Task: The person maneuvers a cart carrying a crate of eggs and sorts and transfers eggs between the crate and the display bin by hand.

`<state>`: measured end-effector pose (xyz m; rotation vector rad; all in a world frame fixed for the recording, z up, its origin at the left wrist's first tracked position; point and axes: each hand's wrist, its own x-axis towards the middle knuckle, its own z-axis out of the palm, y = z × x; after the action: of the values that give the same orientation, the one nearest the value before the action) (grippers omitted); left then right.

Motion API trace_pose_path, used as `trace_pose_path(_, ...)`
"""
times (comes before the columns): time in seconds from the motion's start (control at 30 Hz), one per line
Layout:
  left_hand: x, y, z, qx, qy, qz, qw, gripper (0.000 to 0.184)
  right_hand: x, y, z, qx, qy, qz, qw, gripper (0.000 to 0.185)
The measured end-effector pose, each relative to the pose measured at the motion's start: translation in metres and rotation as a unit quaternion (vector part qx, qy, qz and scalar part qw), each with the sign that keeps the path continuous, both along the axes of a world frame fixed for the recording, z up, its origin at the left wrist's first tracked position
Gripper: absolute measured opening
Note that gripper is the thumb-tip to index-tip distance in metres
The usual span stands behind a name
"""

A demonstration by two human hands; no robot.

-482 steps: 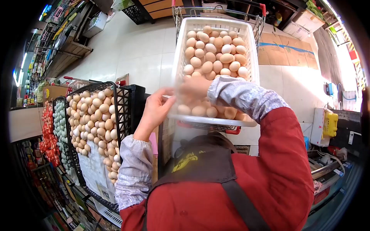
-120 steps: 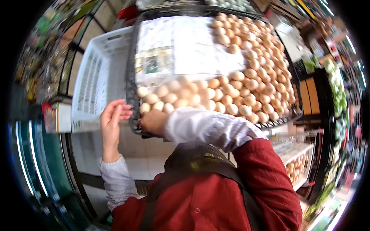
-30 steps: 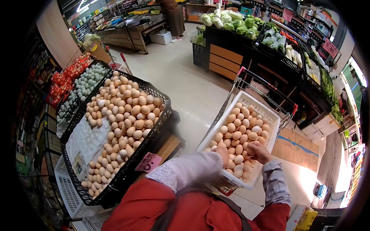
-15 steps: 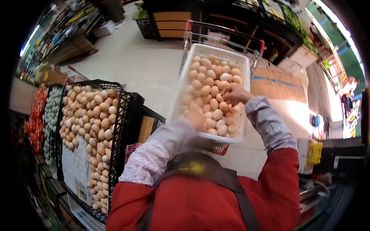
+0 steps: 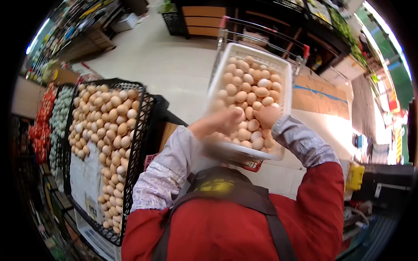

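Note:
A white plastic basket (image 5: 286, 91) full of brown eggs (image 5: 247, 88) sits on a shopping cart. My left hand (image 5: 220, 122) is over the basket's near left side, blurred, its fingers pointing right above the eggs; whether it holds anything is unclear. Curled down onto the eggs at the near right side is my right hand (image 5: 266, 115), its fingertips hidden. To the left stands a black crate (image 5: 138, 117) with many more brown eggs (image 5: 109, 113) heaped along its far and right sides, and bare paper (image 5: 85, 178) lining its near left part.
Left of the black crate are greenish eggs (image 5: 61, 117) and red-netted goods (image 5: 42, 126). The cart's handle (image 5: 265, 29) is beyond the basket. Flattened cardboard (image 5: 320, 98) lies on the floor at right, and a yellow object (image 5: 355, 177) is nearer.
From half a second ago, my left hand has risen from the basket's near left corner and turned rightward. My right hand has lowered toward the eggs. The view has shifted slightly, after a larger turn earlier.

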<state>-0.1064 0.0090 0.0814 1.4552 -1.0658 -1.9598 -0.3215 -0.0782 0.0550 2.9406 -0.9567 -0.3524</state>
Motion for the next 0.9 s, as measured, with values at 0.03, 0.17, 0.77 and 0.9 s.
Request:
trace_pose_path(0.03,0.008,0.005,-0.013,0.032,0.137,0.077,0.987,0.046,0.003,0.001,-0.002,-0.004,-0.018,-0.013,1.000,0.022)
trace_pose_path(0.17,0.039,0.049,0.017,-0.043,0.285,0.132,0.948,0.046,0.001,-0.007,-0.022,-0.065,-0.001,0.069,0.995,0.014)
trace_pose_path(0.77,0.239,0.469,0.080,-0.044,-0.250,0.713,0.653,0.041,0.015,-0.025,-0.005,-0.012,0.029,0.020,0.999,0.034)
trace_pose_path(0.9,0.277,0.558,0.046,0.075,-0.365,0.721,0.585,0.047,0.013,-0.066,0.004,0.289,-0.220,-0.170,0.916,0.035)
